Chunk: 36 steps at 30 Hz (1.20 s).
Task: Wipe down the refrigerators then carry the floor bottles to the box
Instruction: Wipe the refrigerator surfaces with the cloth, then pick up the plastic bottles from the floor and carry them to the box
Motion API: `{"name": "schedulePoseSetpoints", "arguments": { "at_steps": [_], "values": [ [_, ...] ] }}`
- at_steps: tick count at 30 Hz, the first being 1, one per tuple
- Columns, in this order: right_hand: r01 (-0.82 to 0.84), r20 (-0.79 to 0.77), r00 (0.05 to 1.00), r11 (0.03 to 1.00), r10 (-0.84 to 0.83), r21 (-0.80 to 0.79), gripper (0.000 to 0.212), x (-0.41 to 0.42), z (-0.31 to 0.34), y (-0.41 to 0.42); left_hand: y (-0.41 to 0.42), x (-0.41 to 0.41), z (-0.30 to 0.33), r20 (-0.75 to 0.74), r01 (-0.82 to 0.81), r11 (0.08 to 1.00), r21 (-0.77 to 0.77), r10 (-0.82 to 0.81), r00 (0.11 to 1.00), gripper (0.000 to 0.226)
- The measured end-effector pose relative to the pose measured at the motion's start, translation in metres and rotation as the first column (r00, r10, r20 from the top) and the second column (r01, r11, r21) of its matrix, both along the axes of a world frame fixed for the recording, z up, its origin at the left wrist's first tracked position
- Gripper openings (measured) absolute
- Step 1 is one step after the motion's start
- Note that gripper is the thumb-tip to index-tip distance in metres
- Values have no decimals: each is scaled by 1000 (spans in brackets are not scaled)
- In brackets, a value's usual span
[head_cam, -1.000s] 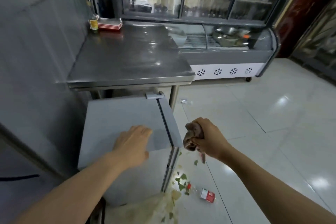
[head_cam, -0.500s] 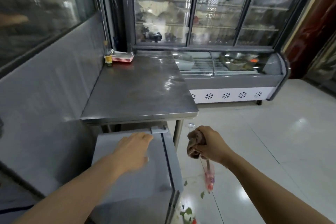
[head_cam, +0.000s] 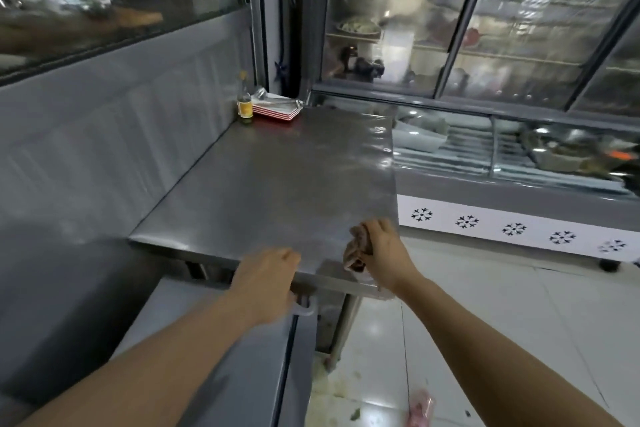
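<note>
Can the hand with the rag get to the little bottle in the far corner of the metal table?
Probably yes: the right hand grips the rag at the near edge, and bare tabletop lies before the bottle.

Steel table (head_cam: 277, 184), grey wall panel (head_cam: 104, 135), glossy white floor tiles (head_cam: 502, 315)

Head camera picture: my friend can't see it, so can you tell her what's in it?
A person's right hand grips a crumpled brown cloth at the near edge of a shiny steel table, while the left hand reaches over a grey fridge's top below. A small yellow-labelled bottle and stacked red-and-white trays sit in the table's far corner.
</note>
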State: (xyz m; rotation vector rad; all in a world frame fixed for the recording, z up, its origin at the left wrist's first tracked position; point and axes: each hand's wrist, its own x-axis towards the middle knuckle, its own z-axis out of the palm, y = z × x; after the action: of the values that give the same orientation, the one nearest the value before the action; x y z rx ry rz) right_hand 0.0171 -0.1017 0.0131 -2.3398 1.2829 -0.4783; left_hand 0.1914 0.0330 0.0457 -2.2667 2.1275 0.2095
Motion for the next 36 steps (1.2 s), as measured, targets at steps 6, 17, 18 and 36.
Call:
{"name": "schedulePoseSetpoints", "arguments": {
  "at_steps": [6, 17, 18, 36],
  "values": [
    [-22, -297, 955, 995, -6, -93, 77, 20, -29, -47, -22, 6, -24, 29, -53, 998, 16, 53, 998, 47],
    [-190, -475, 860, 981, 188, 44, 67, 16, -25, 35, 39, 24, -25, 11, -129, 989, 79, 129, 992, 52],
    [-187, -481, 856, 981, 190, 54, 69, 17, -21, 49, 49, 26, -22, 7, -126, 988, 88, 126, 992, 53],
    [-185, -509, 821, 964, 259, 191, 71, 57, -31, 397, 353, 88, -48, -48, -66, 984, 163, 75, 996, 36]
  ]
}}
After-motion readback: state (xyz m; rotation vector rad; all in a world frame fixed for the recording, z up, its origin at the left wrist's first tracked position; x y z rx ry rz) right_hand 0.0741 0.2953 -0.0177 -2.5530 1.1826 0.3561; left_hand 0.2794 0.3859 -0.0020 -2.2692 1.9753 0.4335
